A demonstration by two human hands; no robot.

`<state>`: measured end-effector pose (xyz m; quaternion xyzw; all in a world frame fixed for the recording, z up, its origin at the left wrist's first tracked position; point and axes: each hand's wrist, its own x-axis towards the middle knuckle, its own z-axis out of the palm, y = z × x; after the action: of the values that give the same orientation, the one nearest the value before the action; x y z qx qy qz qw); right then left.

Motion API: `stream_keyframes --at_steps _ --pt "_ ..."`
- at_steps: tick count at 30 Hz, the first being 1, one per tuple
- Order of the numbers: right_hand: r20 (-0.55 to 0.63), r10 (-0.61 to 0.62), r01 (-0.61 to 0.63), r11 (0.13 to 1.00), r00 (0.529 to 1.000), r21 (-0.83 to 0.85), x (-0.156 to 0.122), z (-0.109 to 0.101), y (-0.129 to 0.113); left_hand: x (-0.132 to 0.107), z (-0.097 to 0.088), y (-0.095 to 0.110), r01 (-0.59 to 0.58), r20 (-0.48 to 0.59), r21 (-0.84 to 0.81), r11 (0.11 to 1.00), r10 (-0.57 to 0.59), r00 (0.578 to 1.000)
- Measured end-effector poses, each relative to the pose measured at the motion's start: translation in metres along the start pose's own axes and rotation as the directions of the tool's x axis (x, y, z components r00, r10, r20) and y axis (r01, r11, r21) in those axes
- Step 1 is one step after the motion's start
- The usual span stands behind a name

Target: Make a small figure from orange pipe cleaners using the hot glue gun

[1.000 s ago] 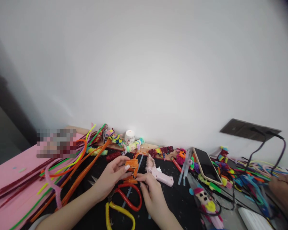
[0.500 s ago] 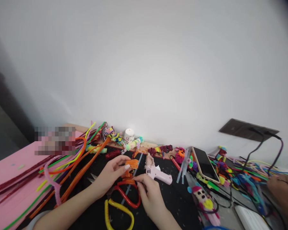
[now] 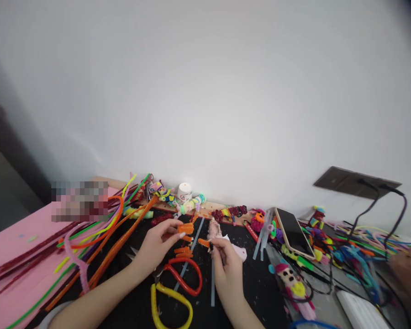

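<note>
Hands now drawn apart vs. half a sec ago. Left hand (image 3: 155, 246) fingers pinch the orange pipe-cleaner bundle (image 3: 185, 228) at lower centre, and right hand (image 3: 228, 267) fingers nip a short orange offcut (image 3: 203, 242). Both are held clear of the black worktop (image 3: 255, 283) for handling, near the glue gun (image 3: 240, 252).

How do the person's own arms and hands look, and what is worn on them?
Both forearms are bare. The left hand has nails painted a pale colour; the right hand shows no ring or watch. A light grey sleeve edge seems to show near the left elbow.
</note>
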<state>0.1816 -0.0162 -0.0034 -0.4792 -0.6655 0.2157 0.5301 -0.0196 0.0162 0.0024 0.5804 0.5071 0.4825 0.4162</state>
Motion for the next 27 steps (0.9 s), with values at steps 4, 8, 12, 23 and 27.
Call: stream_keyframes --at_steps 4,8,12,23,27 --pt "0.015 0.028 -0.029 0.999 0.999 0.024 -0.0001 0.0019 0.0009 -0.0040 0.0015 0.0037 -0.054 0.048 0.053 0.997 0.052 0.997" --pt "0.025 0.031 -0.032 0.999 0.999 0.042 -0.0008 0.0034 0.0007 -0.0038 0.0021 0.0036 -0.076 0.095 0.042 0.996 0.072 0.993" --pt "0.054 0.038 -0.042 0.995 0.998 0.090 -0.0019 0.0050 -0.0014 -0.0042 0.0036 0.0013 -0.092 0.145 0.055 0.994 0.083 0.986" --pt "0.052 0.050 -0.059 0.981 0.997 0.183 -0.0028 0.0067 -0.0045 -0.0094 0.0065 0.0040 -0.135 0.242 0.007 0.991 0.129 0.962" --pt "0.057 0.065 -0.075 0.976 0.996 0.203 -0.0031 0.0077 -0.0032 -0.0094 0.0065 0.0052 -0.149 0.240 0.006 0.989 0.143 0.960"
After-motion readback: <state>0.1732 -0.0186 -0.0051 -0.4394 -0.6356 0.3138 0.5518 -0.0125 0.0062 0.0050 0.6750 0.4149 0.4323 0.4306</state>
